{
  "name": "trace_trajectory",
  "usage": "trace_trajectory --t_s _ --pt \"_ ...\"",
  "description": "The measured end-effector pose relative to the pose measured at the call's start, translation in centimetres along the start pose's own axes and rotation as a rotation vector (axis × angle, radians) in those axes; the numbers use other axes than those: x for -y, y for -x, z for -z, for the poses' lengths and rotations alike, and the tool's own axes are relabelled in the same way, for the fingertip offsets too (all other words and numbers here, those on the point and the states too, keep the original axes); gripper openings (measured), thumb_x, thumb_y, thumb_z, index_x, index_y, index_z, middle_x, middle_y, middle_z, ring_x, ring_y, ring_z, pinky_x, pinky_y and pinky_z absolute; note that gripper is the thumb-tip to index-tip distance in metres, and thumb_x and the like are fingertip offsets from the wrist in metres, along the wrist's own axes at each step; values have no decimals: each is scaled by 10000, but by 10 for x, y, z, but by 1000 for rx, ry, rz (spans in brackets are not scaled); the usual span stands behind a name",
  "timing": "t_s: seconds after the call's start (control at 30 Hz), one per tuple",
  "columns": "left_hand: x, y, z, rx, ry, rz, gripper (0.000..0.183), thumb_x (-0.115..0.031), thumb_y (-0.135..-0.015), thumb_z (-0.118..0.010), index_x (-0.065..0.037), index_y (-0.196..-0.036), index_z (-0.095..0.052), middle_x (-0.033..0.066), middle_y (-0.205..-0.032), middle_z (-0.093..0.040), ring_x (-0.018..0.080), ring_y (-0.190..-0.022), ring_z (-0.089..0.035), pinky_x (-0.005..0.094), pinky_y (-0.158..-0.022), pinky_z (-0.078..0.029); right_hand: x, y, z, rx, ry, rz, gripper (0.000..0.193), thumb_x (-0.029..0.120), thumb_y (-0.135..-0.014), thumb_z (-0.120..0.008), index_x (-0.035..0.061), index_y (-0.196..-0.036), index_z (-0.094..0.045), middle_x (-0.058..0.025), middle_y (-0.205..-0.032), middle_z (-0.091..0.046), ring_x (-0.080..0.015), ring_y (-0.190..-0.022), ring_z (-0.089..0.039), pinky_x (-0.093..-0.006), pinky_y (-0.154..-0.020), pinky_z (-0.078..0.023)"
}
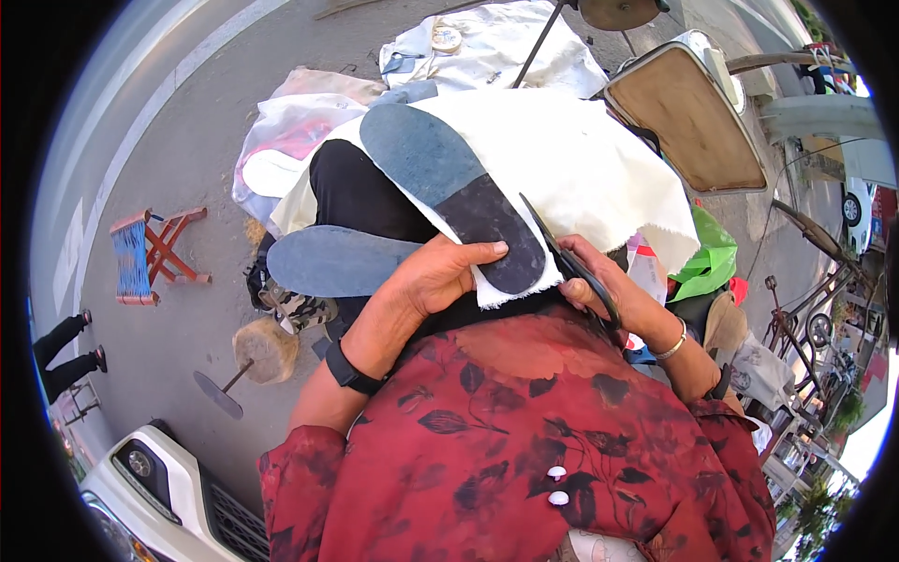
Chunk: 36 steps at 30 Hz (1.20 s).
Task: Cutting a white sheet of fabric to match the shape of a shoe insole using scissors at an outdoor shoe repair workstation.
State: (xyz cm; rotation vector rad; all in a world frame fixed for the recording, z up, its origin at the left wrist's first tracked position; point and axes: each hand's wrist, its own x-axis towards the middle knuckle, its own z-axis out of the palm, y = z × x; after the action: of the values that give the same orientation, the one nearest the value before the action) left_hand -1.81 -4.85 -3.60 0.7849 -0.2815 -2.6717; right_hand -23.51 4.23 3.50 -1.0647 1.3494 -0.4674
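Nearest the camera is the person's red flowered blouse with two small white buttons, both forearms rising out of it. The left wrist wears a black band; the right wrist wears a thin silver bangle.

The left hand lies flat and mostly open, its fingers stretched across the heel end of a blue-grey insole, pressing it down onto a piece of white cloth with a frayed edge. The thumb side of that hand curls under the cloth's near edge.

The right hand is closed around the handles of dark scissors; the blades point up and away along the right side of the insole, touching the cloth's edge beside it.

A second blue-grey insole lies just left of the left hand, over black fabric on the lap.

Further out, on the pavement, a small folding stool with a blue woven seat stands to the left, and a round wooden block sits nearer the knees. White bags and cloths lie beyond the lap. An open case lid with a tan lining stands at upper right, a green bag below it. A white car's front shows at lower left.
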Motion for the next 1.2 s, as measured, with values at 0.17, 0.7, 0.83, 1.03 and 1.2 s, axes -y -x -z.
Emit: trace_trajectory --t_s 0.17,0.7,0.83,1.03,1.2 --pt "1 0 1 -4 0 -16 363 64 -850 -576 18 -1206 -528 132 -1151 -613 249 -1063 -607 387 -918 -510 0 -11 2 -20 -5 87 654 533 -861 -608 15 -1219 -432 -8 -815 -462 -78 -719 -406 -237 -647 -358" --pt "3 0 6 40 9 -16 388 30 -857 -589 15 -1236 -506 125 -1184 -597 240 -1095 -590 380 -933 -499 4 -26 9 47 -19 57 698 575 -852 -587 4 -1228 -448 -21 -852 -484 -89 -731 -434 -235 -631 -373" --pt "2 2 6 47 21 9 392 31 -857 -587 12 -1240 -503 128 -1182 -597 240 -1090 -593 379 -934 -499 10 -24 11 122 -112 -120 687 539 -852 -615 -6 -1236 -445 -71 -954 -524 -116 -822 -477 -254 -724 -419" --pt "4 4 4 46 25 24 438 25 -856 -592 15 -1274 -460 124 -1192 -582 248 -1088 -591 380 -917 -511 2 -41 -3 -10 -86 158 690 505 -848 -643 -12 -1257 -441 -2 -818 -502 -61 -653 -416 -218 -569 -351" --pt "6 5 6 46 45 17 440 23 -858 -592 17 -1276 -457 131 -1196 -580 248 -1099 -586 381 -926 -507 19 -38 2 36 -113 7 716 523 -845 -636 -18 -1270 -436 13 -812 -488 -54 -637 -401 -218 -549 -336"
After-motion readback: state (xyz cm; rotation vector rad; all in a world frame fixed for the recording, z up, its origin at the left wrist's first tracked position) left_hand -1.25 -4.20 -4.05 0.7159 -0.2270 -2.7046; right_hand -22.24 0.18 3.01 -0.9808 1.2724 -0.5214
